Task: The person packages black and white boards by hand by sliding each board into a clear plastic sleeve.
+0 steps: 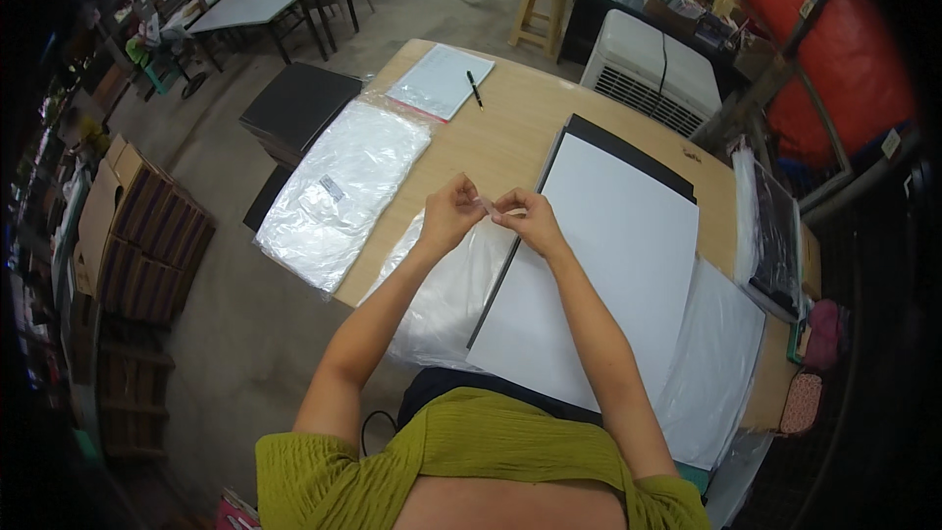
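My left hand and my right hand meet above the middle of the table, fingertips pinched together. Between them is a small pale, thin piece; whether it is a sticker or a bit of plastic, I cannot tell. Under my forearms a clear plastic bag lies crumpled near the table's front edge. To the right, a large white sheet rests over a black flat panel, whose dark edge shows along the far and left sides.
A stack of clear plastic bags covers the wooden table's left side. Beyond it lie a notepad and a pen. More plastic film and a wrapped dark panel are at the right. Flattened cartons stand left.
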A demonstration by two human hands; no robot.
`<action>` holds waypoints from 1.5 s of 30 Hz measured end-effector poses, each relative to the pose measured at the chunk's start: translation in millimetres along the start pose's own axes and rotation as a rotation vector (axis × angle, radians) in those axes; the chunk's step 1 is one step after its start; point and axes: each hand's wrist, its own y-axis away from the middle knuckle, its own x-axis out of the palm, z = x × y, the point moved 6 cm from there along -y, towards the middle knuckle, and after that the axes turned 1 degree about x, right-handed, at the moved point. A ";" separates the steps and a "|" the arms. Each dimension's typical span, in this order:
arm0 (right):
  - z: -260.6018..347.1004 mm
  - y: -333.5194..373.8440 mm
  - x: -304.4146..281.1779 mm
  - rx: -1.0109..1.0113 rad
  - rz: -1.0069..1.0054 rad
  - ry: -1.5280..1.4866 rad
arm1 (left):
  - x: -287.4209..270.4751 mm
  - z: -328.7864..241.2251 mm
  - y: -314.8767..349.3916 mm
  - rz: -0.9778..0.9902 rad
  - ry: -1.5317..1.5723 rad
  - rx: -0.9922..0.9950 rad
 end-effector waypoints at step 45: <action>29.6 213.0 -156.4 -0.305 0.075 -1.283 | -55.0 -80.0 70.1 1.084 0.304 -0.028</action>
